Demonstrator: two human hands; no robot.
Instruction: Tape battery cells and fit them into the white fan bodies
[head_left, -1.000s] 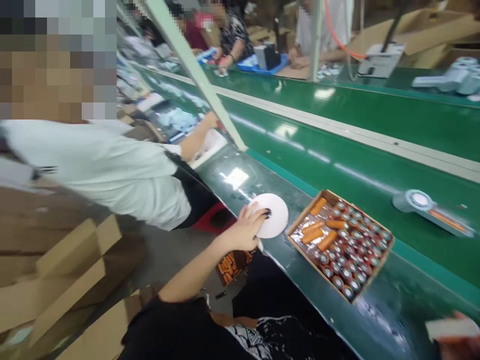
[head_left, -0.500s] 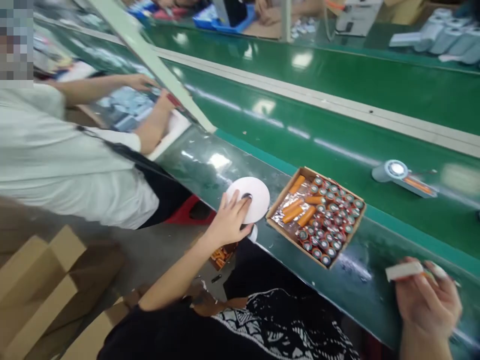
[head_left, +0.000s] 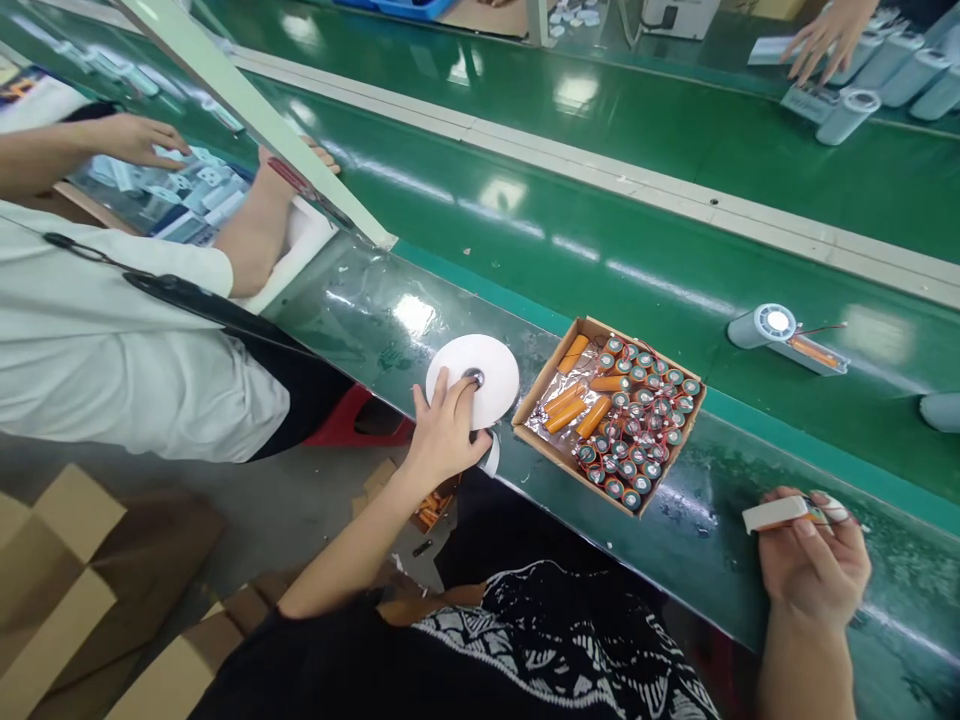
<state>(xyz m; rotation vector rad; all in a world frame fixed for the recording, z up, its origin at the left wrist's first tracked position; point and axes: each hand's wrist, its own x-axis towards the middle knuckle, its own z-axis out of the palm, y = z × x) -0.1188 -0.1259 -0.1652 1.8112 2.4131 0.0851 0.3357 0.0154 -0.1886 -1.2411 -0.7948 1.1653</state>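
Observation:
My left hand [head_left: 444, 430] lies on a white disc-shaped roll [head_left: 491, 360], fingers spread over its face near the dark centre hole and thumb by its lower edge. A second white round edge [head_left: 491, 455] shows just below the thumb. My right hand [head_left: 814, 560] is closed around a small white casing [head_left: 772, 513] with something orange along its underside and thin wires by the fingers. Between my hands stands an open cardboard box [head_left: 538, 433] of orange cylindrical batteries, several lying flat, the others upright with red and black wires.
On the green conveyor belt [head_left: 637, 240] lies a grey fan-like device [head_left: 776, 325] with an orange battery in its open handle. A co-worker sits at left beside a tray of grey parts [head_left: 195, 200]. Another person's hand [head_left: 832, 40] touches grey units across the belt. A slanted post [head_left: 255, 120] rises at left.
The whole view has shifted, so most things sit further left and higher. A co-worker's hand has appeared at the grey units opposite. My left hand stays on the roll; my right still holds the casing.

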